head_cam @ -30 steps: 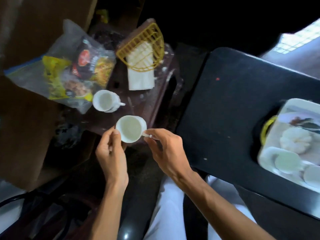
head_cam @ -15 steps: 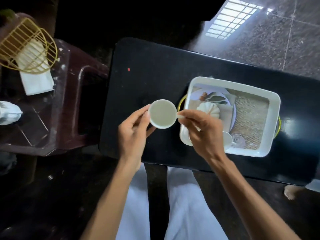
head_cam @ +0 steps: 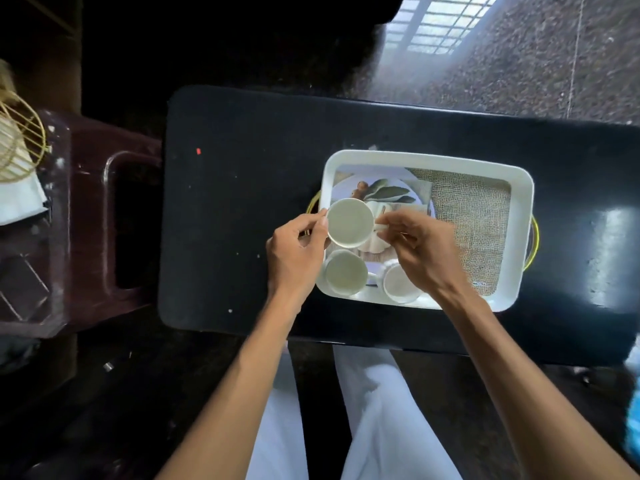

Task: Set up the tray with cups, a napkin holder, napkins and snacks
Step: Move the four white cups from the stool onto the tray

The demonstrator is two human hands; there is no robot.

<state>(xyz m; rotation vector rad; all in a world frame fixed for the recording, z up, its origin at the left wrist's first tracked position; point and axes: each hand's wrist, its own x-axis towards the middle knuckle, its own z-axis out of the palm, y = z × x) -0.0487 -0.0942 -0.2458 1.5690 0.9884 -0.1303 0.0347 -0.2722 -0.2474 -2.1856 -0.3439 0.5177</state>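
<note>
Over tray [head_cam: 415, 156] left end: my right hand [head_cam: 424, 252] pinches cup [head_cam: 349, 221] handle, left hand [head_cam: 294, 259] grips its side, for level set-down

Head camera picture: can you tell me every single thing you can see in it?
Tray: one, white with yellow handles, on the table.
Held cup: one, white, above the tray's left end.
Standing cups: two, white, in the tray's near left corner.
Table: one, black, middle.
Stool: one, dark reddish brown, left of the table.
Napkin holder: one, yellow wire, on the stool at the left edge.
Napkins: white, count unclear, under the holder.
Trousers: white, bottom middle.
Left hand: one, holds the held cup's side.
Right hand: one, pinches its handle.
</note>
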